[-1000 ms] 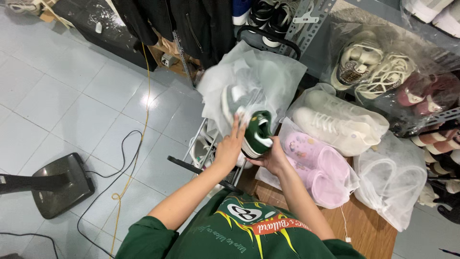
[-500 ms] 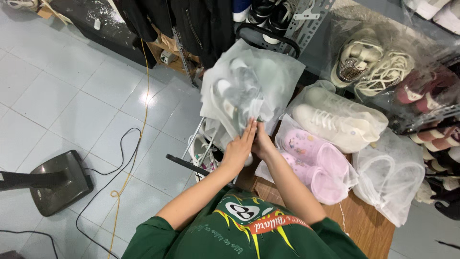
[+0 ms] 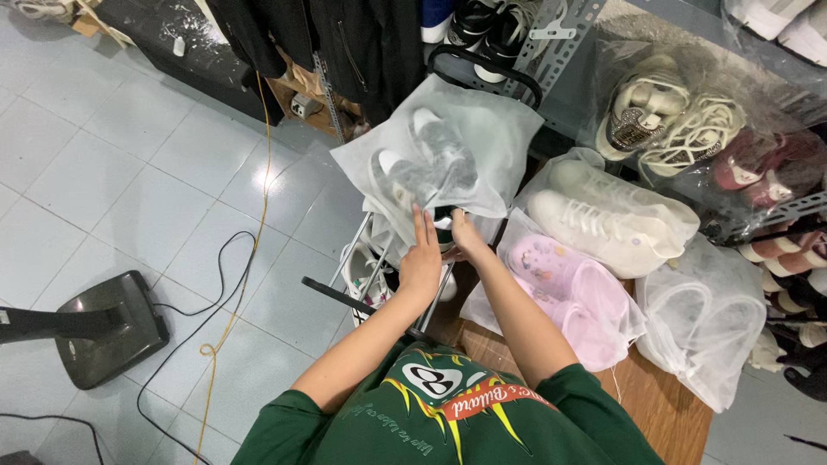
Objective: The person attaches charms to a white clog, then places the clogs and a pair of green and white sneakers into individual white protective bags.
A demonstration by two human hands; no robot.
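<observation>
shoe storage corner, grey tiled floor [image 3: 112,172], metal rack [image 3: 568,34], wooden table [image 3: 663,413].

white non-woven bag [image 3: 448,142] with a pair of dark-and-white sneakers [image 3: 422,168] showing through, resting on a wire cart [image 3: 370,267] just beside the table; the shoes look fully inside, the bag mouth not yet closed. left hand [image 3: 420,258] flat against the bag's lower edge, fingers straight and together. right hand [image 3: 463,237] at the mouth, grip hidden, cannot tell. nearby: bagged white sneakers [image 3: 603,215], bagged pink clogs [image 3: 573,288].
</observation>
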